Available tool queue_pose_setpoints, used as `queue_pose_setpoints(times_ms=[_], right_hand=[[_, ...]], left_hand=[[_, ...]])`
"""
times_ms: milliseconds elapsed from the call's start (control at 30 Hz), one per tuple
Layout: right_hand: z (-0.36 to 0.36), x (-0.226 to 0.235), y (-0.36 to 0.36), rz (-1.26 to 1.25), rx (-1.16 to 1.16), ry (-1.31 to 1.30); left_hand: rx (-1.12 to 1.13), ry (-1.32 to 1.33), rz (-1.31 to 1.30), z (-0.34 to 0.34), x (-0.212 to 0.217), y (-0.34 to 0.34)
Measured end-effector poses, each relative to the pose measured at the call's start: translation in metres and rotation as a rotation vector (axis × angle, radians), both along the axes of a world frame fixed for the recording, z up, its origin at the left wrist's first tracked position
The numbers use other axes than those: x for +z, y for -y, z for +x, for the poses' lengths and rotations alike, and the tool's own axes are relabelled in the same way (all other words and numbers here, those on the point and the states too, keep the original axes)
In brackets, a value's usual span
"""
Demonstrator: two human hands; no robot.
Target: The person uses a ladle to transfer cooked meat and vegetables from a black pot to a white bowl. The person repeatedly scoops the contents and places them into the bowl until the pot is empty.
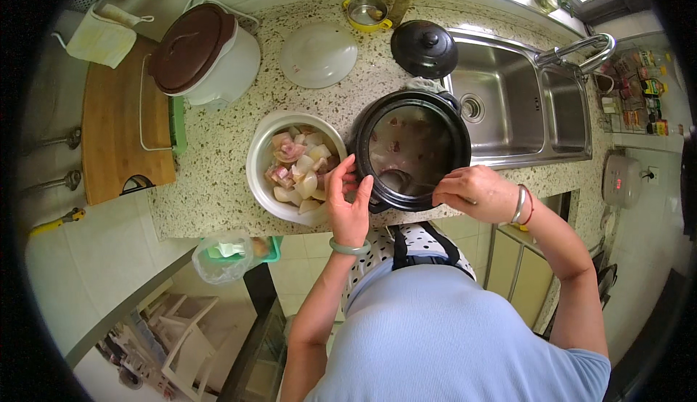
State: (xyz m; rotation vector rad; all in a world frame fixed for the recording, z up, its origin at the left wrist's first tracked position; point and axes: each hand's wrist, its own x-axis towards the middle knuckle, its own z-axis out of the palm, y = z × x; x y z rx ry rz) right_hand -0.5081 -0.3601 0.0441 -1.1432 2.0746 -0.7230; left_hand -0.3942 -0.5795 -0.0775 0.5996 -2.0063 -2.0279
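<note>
A black pot [361, 137] of cloudy liquid, with a few pinkish pieces in it, stands at the counter's front edge. My right hand [479, 193] is closed at the pot's near right rim around the handle of a metal ladle [396, 180], whose bowl dips into the liquid. At the near left rim is my left hand [348, 202], thumb and fingers apart with nothing held; whether it touches the pot I cannot tell. Just left of it, a white bowl [255, 156] contains chunks of pale and pink raw meat [292, 151].
Behind the pot lie a black lid [425, 50], a white lid [319, 55] and a small yellow-handled pan [367, 14]. A steel sink [501, 75] is on the right. At the left are a white pot with a brown lid [192, 47] and a wooden cutting board [120, 122].
</note>
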Motion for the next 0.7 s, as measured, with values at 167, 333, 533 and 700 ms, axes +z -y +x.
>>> queue_pose_setpoints(times_ms=[167,333,533,700], right_hand=[[-0.01,0.017,-0.004,0.118,-0.03,-0.114],[-0.007,0.031,0.001,0.203,0.212,-0.593],[-0.003,0.009,0.008,0.4,0.383,-0.832],[0.005,0.0,0.011,0.492,0.426,-0.711]], left_hand=[[0.004,-0.02,-0.005,-0.001,-0.001,0.0],[0.008,-0.03,0.012,-0.001,-0.004,0.0],[0.016,-0.021,0.001,-0.001,-0.001,0.0],[0.019,-0.022,-0.003,-0.002,0.001,0.0]])
